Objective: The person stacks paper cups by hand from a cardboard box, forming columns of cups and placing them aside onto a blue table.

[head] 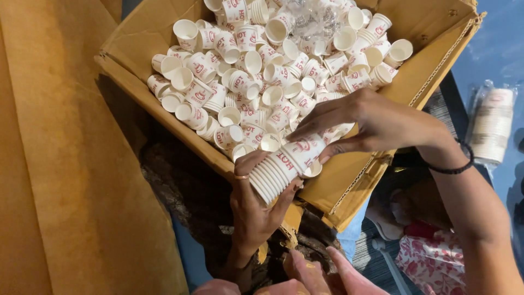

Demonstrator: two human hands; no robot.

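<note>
**Stack of cups held over the open box**

Left hand (256,210) reaching up from below, fingers curled tight around the lower end of a nested stack of small white paper cups with red print (284,166); an orange ring on 1 finger. Right hand (365,123) coming in from the right, fingertips (305,124) pinched narrow on the upper end of that same stack, a black band at the wrist (456,161). Stack tilted, rims toward the lower left, just above the near edge of the large brown cardboard box (376,175).

Inside the box, a loose heap of the same white paper cups (245,82), lying in every direction, with crumpled clear plastic wrap (311,19) at the far end. To the right, well apart from the box, a sleeve of stacked cups in clear plastic (491,125) on a blue surface. Lower right, a red-and-white floral cloth (431,259). On the left, a broad brown cardboard flap (71,164).
</note>
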